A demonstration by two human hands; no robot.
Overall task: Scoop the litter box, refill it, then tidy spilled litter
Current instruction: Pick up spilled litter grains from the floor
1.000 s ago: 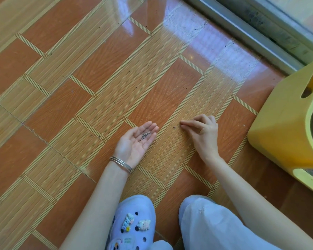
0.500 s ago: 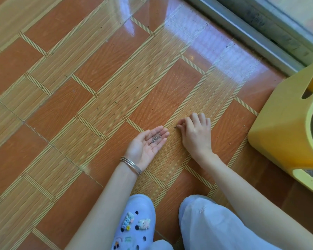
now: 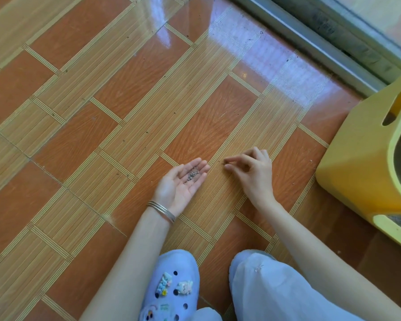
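Observation:
My left hand (image 3: 183, 184) lies palm up just above the tiled floor, fingers straight, with a small heap of grey litter grains (image 3: 192, 174) on the fingers. Just to its right, my right hand (image 3: 250, 172) hovers low over the floor with forefinger and thumb pinched on a tiny dark litter grain (image 3: 223, 162). The yellow litter box (image 3: 361, 163) stands at the right edge, grey litter showing inside its opening. A few dark specks of spilled litter (image 3: 175, 111) dot the tiles further out.
A metal sliding-door track (image 3: 315, 40) runs along the top right behind the litter box. My pale clog with charms (image 3: 171, 286) and my trouser knee (image 3: 264, 290) fill the bottom centre. Orange and striped floor tiles (image 3: 79, 135) spread to the left.
My right hand has gone from fingers pressed flat on the floor to a pinch lifted slightly with a grain. The left palm stays beside it holding the collected grains.

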